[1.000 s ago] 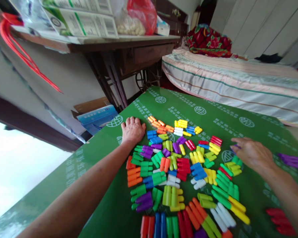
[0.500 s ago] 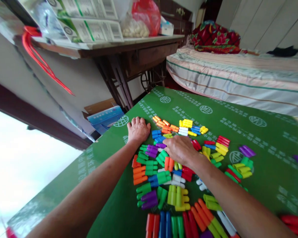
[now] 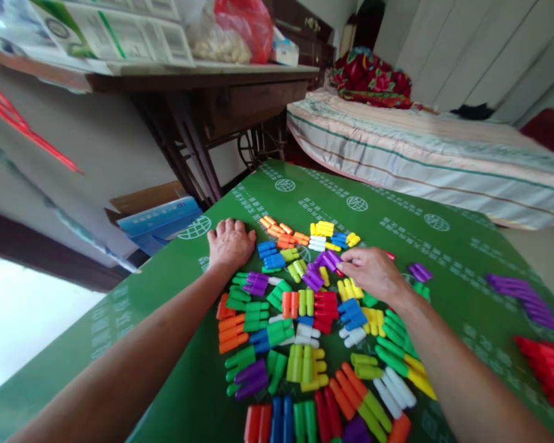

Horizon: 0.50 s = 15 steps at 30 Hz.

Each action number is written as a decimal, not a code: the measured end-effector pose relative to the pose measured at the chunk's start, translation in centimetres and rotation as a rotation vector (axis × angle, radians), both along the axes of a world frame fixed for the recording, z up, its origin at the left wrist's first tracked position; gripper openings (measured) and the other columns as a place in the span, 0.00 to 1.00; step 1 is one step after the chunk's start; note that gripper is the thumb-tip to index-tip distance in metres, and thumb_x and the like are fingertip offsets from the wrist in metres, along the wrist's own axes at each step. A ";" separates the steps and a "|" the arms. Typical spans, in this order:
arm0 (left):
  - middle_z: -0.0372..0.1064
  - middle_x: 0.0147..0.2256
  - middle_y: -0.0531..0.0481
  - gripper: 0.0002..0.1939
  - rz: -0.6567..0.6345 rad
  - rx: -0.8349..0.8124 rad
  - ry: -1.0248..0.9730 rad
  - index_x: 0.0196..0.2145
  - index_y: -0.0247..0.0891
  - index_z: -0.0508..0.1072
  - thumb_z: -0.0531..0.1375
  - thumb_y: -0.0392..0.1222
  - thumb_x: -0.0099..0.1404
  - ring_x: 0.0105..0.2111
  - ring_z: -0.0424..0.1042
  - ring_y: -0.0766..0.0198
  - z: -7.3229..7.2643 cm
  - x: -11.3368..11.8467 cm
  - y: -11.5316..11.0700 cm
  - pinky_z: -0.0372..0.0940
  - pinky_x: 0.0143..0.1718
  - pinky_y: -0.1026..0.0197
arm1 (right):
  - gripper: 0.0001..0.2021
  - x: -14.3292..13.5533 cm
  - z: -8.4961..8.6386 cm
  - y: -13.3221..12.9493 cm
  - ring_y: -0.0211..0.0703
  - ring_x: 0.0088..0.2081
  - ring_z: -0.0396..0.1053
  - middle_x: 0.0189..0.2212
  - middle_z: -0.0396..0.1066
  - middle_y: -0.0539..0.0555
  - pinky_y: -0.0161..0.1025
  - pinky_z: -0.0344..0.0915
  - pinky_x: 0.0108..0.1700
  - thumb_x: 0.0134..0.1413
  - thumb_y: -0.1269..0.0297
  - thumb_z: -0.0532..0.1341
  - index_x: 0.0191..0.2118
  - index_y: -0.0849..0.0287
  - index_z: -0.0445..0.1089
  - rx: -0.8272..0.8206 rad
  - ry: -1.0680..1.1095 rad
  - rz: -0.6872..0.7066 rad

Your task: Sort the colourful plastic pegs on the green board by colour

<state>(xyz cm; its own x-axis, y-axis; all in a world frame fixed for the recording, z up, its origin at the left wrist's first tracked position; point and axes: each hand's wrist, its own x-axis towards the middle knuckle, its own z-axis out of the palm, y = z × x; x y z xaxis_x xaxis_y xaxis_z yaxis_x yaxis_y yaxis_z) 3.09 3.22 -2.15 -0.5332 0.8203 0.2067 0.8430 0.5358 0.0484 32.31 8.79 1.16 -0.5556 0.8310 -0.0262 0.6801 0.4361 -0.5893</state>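
Note:
My left hand (image 3: 231,245) lies flat on the green tabletop (image 3: 175,344), fingers spread, left of the blocks. My right hand (image 3: 372,271) is over the far middle of the pile, thumb and fingertips drawn together beside purple blocks (image 3: 327,261); whether they grip one is too small to tell. Around it lie yellow blocks (image 3: 349,288), a red block (image 3: 325,305) and blue blocks (image 3: 352,314). Orange blocks (image 3: 284,232) form a curved row beyond the hands. Closer to me are white blocks (image 3: 394,389), a purple block (image 3: 252,378) and green blocks (image 3: 305,418).
Purple blocks (image 3: 526,298) and red blocks (image 3: 547,369) lie at the right. Beyond the green table stand a wooden table (image 3: 203,77) with boxes and bags, and a bed (image 3: 397,147). A blue box (image 3: 159,221) is past the left edge.
My right hand has moved rightward across the blocks, uncovering purple and yellow ones. My left hand stays flat on the table. The view has turned slightly right.

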 end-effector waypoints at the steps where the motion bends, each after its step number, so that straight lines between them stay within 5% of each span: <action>1: 0.62 0.55 0.33 0.27 -0.002 0.002 -0.003 0.49 0.34 0.67 0.42 0.53 0.64 0.58 0.56 0.43 0.1 0.0 0.1 0.55 0.56 0.40 | 0.15 0.9 0.2 -0.2 0.34 0.19 0.56 0.15 0.62 0.46 0.32 0.46 0.22 0.53 0.55 0.56 0.25 0.57 0.73 0.027 -0.037 -0.037; 5: 0.62 0.55 0.33 0.27 -0.006 -0.017 -0.018 0.48 0.34 0.67 0.40 0.54 0.64 0.58 0.56 0.42 0.8 -0.2 0.4 0.56 0.55 0.39 | 0.16 5.0 1.0 -0.3 0.37 0.23 0.63 0.19 0.68 0.48 0.33 0.51 0.25 0.56 0.53 0.55 0.27 0.54 0.74 0.108 -0.191 -0.127; 9: 0.61 0.56 0.34 0.28 0.002 -0.048 -0.013 0.49 0.33 0.66 0.40 0.54 0.63 0.59 0.55 0.43 1.1 -0.3 0.8 0.56 0.56 0.39 | 0.14 10.8 1.0 2.9 0.43 0.36 0.72 0.37 0.77 0.52 0.37 0.64 0.37 0.55 0.61 0.58 0.45 0.51 0.76 0.207 -0.291 -0.374; 15: 0.59 0.58 0.36 0.31 0.047 -0.091 -0.006 0.48 0.35 0.65 0.35 0.56 0.62 0.59 0.54 0.46 1.5 -0.3 1.1 0.54 0.57 0.42 | 0.27 15.9 -1.1 7.6 0.43 0.50 0.68 0.55 0.68 0.53 0.41 0.63 0.55 0.46 0.77 0.59 0.54 0.54 0.71 0.053 -0.221 -0.131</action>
<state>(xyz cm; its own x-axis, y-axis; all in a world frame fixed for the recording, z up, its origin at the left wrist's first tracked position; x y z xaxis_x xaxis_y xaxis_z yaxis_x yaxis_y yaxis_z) 2.76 4.34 -0.66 -0.5724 0.8098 0.1289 0.8168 0.5769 0.0029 48.25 16.43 0.06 -0.4291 0.8988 -0.0898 0.8423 0.3623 -0.3991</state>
